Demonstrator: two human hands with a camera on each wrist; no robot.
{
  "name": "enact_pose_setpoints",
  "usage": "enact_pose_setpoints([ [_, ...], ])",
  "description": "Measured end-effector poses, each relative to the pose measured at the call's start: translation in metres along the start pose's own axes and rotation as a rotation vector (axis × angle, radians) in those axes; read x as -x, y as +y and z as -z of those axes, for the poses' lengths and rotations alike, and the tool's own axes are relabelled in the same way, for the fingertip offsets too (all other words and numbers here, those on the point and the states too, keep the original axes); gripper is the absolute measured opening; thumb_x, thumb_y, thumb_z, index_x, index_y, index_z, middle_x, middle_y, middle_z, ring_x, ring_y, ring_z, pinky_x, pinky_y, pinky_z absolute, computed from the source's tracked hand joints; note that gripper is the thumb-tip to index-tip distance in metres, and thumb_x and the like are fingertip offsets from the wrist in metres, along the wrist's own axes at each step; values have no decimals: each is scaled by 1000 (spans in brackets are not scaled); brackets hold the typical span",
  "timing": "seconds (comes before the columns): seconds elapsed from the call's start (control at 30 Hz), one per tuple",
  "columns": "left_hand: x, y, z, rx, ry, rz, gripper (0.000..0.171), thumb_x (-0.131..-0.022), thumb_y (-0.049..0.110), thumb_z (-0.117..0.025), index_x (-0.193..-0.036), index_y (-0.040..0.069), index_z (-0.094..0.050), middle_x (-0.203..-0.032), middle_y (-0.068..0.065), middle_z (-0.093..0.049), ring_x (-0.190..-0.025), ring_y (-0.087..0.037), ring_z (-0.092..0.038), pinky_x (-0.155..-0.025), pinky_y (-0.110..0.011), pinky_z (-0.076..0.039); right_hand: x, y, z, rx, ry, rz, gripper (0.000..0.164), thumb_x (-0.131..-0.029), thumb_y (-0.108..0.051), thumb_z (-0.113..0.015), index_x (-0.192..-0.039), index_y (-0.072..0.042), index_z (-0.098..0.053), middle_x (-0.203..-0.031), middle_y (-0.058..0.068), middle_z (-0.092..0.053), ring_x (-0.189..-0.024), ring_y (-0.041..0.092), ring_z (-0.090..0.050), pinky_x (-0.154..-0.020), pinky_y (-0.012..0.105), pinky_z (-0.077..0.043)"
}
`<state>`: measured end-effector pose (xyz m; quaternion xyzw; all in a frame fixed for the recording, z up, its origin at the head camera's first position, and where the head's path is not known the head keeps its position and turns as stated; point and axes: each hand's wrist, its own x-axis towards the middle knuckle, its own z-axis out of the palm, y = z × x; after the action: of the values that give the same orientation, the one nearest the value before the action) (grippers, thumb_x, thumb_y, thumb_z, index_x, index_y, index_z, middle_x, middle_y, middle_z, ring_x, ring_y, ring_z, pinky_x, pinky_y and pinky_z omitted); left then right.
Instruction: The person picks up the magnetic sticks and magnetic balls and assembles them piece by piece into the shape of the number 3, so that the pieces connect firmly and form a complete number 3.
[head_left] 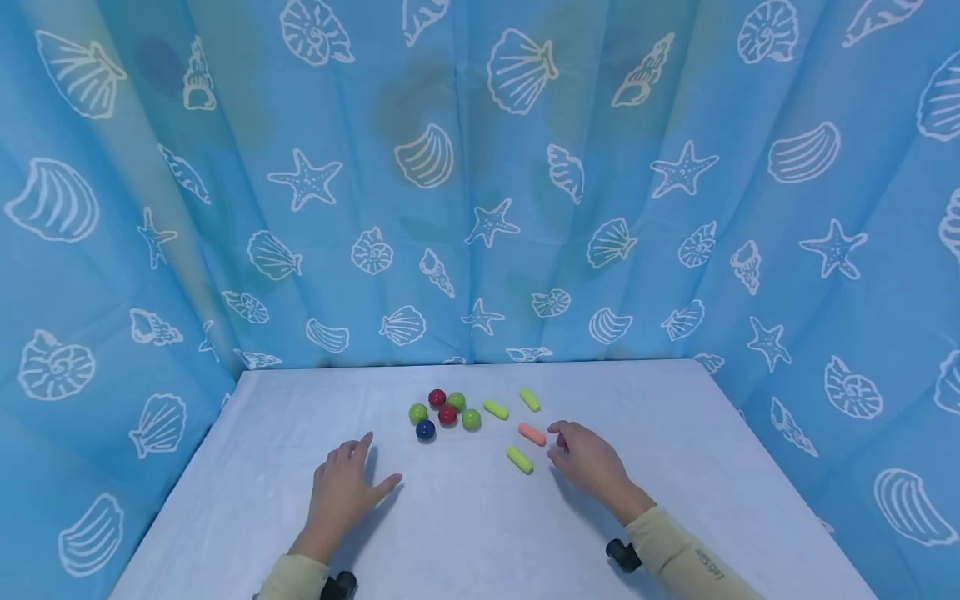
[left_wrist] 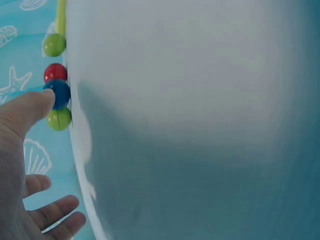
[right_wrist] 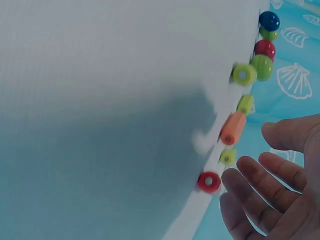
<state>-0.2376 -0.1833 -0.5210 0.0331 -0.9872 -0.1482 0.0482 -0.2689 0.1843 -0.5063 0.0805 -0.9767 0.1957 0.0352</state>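
Note:
In the head view my left hand hovers over the white table with fingers spread, holding nothing. Its nearest object is a dark blue ball in a small cluster with red balls and green balls. My right hand is held over the table, fingers loosely bent, beside an orange peg. A red peg, its end hole showing in the right wrist view, lies by those fingertips; the fingers mostly hide it in the head view. Yellow-green pegs lie left of the right hand.
More yellow-green pegs lie between the balls and the table's back edge. The white cloth-covered table ends at a blue shell-patterned curtain, which also runs along both sides.

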Motion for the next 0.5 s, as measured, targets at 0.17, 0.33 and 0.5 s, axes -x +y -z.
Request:
enact_pose_setpoints([
  [0.17,3,3,-4,57,12,7,84,-82,53,-80,-142,0,-52,-136,-26,-54,-129,-43,-48,-105,-62,-40,-1,-8,-8,-109,-75,-59,42,-87,-22,-81,-125,-12,-65,-96,-2,-63,-82,14,-57,-72,33,-54],
  [0.33,4,8,-7,110,1,22,83,-82,50,-82,-142,0,-52,-134,-25,-54,-127,-43,-50,-104,-60,-42,-2,-13,-16,-181,-112,-69,42,-84,-21,-85,-120,-12,-65,-93,-4,-61,-82,14,-56,-71,30,-53],
  [0.5,4,10,-12,136,8,34,85,-82,49,-83,-144,1,-49,-135,-25,-55,-126,-43,-51,-102,-59,-44,-4,-18,-23,-244,-114,-81,40,-82,-20,-86,-114,-13,-64,-90,-3,-59,-80,14,-56,-69,29,-53],
])
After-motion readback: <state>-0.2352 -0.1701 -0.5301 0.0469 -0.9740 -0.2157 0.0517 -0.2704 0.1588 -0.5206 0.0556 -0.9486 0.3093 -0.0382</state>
